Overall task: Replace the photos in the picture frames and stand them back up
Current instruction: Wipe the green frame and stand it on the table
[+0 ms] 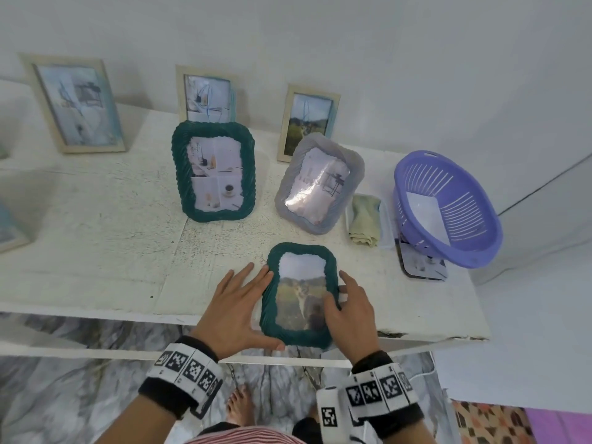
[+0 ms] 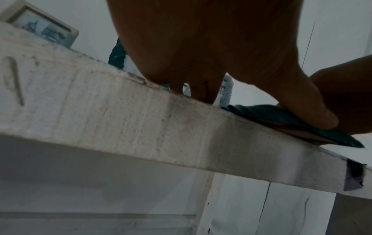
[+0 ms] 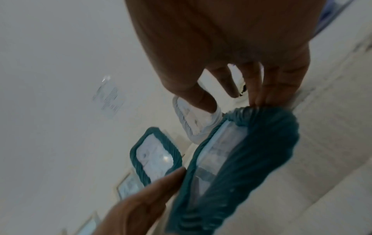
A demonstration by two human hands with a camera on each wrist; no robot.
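A dark green rope-edged picture frame [image 1: 301,283] holding a landscape photo lies face up at the front edge of the white table [image 1: 96,251]. My left hand [image 1: 237,306] lies beside its left edge with straight fingers, the thumb against the bottom corner. My right hand [image 1: 349,309] grips the right edge, thumb on the glass, fingers curled at the rim. The left wrist view has the left hand [image 2: 201,47] with its thumb pressing the green frame [image 2: 271,116]. In the right wrist view the right hand [image 3: 221,39] has fingertips on the green frame [image 3: 251,159].
Behind stand a second green frame [image 1: 213,171] and a grey frame [image 1: 320,187]. Beige frames [image 1: 75,104] lean on the wall. At the right sit a folded cloth [image 1: 365,219] and a purple basket [image 1: 448,206], with a flat photo panel [image 1: 423,264] under the basket's near side.
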